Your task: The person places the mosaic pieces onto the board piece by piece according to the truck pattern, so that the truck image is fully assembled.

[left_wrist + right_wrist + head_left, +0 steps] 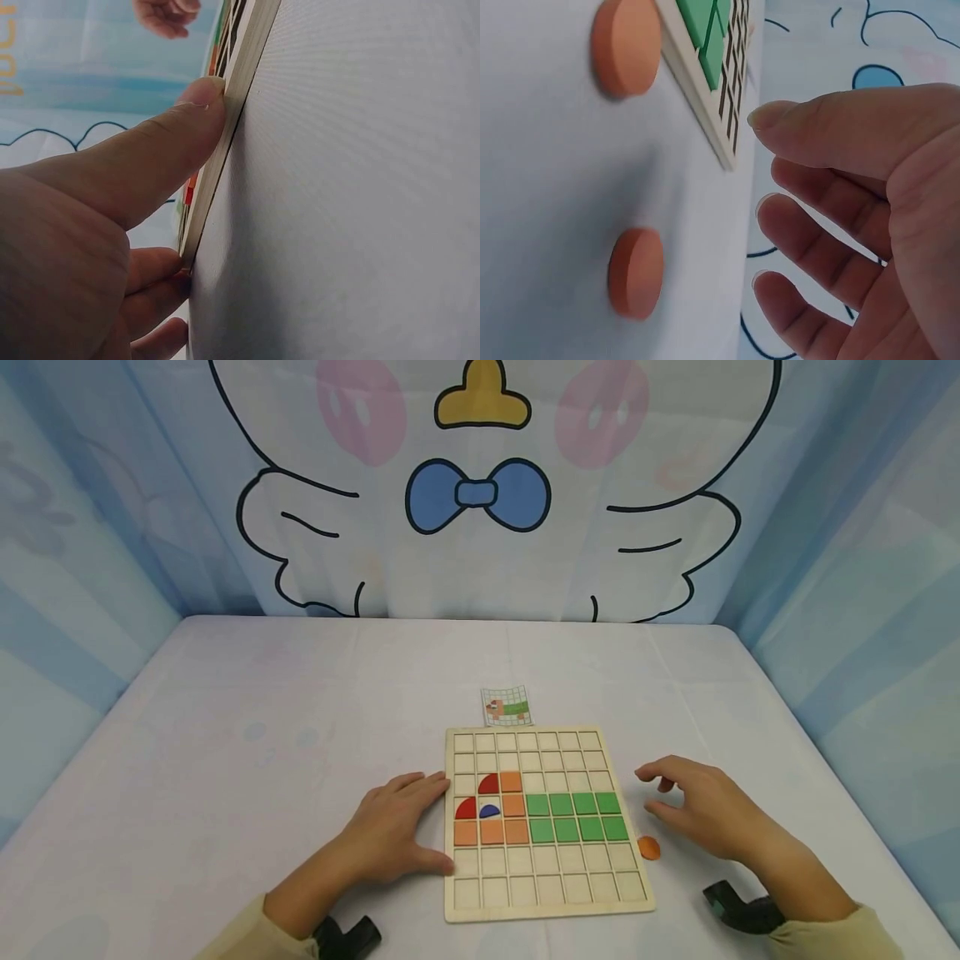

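Observation:
A wooden grid board [551,903] lies flat on the table. Coloured pieces fill part of it: green squares [562,830], orange squares [491,832], red quarter-rounds [466,809] and a blue half-round [489,811]. My left hand [393,831] rests at the board's left edge, its thumb [180,139] and fingertips against the rim. To the right of the board my right hand [712,810] hovers with loosely bent fingers and holds nothing. An orange rounded piece [648,847] lies by the board's right edge; the right wrist view shows a second orange piece [636,274], hidden from the head view.
Just behind the board is a small picture card [506,706] with a green and orange animal on a grid. White cloth covers the table [300,693]. Printed curtains [480,560] hang at the back and both sides.

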The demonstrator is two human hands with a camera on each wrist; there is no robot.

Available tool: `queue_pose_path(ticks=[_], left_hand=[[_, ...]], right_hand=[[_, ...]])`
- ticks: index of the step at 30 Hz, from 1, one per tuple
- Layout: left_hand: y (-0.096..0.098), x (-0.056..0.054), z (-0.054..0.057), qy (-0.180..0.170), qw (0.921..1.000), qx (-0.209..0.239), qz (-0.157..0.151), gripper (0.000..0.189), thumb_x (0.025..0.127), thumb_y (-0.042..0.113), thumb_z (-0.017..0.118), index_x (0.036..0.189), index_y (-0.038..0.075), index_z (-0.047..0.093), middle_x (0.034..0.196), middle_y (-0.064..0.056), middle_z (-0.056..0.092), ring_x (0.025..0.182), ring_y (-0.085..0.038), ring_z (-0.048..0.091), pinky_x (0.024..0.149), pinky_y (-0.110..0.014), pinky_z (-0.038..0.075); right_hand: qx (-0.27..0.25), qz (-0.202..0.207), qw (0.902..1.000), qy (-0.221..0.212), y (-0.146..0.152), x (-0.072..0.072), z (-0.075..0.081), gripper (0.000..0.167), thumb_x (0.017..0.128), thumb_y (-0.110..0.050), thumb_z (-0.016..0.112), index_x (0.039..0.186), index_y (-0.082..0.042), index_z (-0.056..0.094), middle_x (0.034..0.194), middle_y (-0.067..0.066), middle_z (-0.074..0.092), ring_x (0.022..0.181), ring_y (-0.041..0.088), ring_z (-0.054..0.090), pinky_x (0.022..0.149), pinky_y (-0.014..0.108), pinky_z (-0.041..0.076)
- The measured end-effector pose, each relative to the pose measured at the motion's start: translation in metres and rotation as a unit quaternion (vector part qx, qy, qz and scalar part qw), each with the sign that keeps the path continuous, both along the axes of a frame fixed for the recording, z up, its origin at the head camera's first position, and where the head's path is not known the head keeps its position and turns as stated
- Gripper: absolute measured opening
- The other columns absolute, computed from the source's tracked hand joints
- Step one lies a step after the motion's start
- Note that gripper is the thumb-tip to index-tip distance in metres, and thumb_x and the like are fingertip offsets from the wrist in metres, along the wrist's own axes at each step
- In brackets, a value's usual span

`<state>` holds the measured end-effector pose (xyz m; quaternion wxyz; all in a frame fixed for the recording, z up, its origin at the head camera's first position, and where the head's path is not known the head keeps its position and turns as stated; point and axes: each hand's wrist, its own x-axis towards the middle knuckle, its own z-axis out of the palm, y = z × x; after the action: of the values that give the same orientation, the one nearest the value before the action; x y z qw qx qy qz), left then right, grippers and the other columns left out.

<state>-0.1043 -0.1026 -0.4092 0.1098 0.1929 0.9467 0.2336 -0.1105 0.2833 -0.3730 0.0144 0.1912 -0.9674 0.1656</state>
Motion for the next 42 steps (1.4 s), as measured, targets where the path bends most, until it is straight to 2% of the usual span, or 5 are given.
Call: queue_pose_path(ticks=[12, 21, 35, 42], left_hand=[[0.000, 0.000, 0.000, 0.002, 1.0000, 0.002, -0.002, 0.099, 0.067, 0.054, 0.089, 0.147, 0.010, 0.051, 0.150, -0.005, 0.049, 0.140, -0.032, 0.036, 0.107, -0.060, 0.031], [0.000, 0.000, 0.001, -0.001, 1.0000, 0.002, -0.004, 0.099, 0.067, 0.054, 0.089, 0.147, 0.009, 0.050, 0.150, -0.006, 0.049, 0.140, -0.032, 0.036, 0.107, -0.060, 0.031], [0.001, 0.001, 0.001, -0.003, 1.0000, 0.000, 0.002, 0.099, 0.067, 0.054, 0.089, 0.147, 0.010, 0.050, 0.150, -0.005, 0.048, 0.140, -0.032, 0.035, 0.107, -0.060, 0.031], [0.000, 0.000, 0.001, 0.001, 1.0000, -0.002, -0.001, 0.099, 0.067, 0.054, 0.089, 0.147, 0.010, 0.051, 0.150, -0.005, 0.049, 0.140, -0.032, 0.036, 0.107, -0.060, 0.031]], right_hand=[[0.007, -0.029, 0.9986, -0.043, 0.025, 0.008, -0.011, 0.039, 0.081, -0.014, 0.083, 0.115, -0.005, 0.068, 0.108, 0.000, 0.067, 0.090, 0.018, 0.059, 0.076, 0.041, 0.050], [0.025, -0.054, 0.9939, -0.093, 0.033, 0.007, -0.015, 0.040, 0.081, -0.019, 0.083, 0.115, -0.003, 0.067, 0.107, 0.002, 0.067, 0.091, 0.021, 0.057, 0.078, 0.044, 0.051], [0.041, -0.084, 0.9905, -0.101, 0.040, 0.002, -0.014, 0.040, 0.079, -0.031, 0.085, 0.106, -0.005, 0.070, 0.095, 0.000, 0.065, 0.086, 0.023, 0.057, 0.078, 0.047, 0.049], [0.037, -0.071, 0.9923, -0.094, 0.039, 0.001, -0.017, 0.028, 0.081, -0.028, 0.083, 0.099, -0.010, 0.072, 0.090, -0.004, 0.065, 0.084, 0.021, 0.057, 0.077, 0.046, 0.050]])
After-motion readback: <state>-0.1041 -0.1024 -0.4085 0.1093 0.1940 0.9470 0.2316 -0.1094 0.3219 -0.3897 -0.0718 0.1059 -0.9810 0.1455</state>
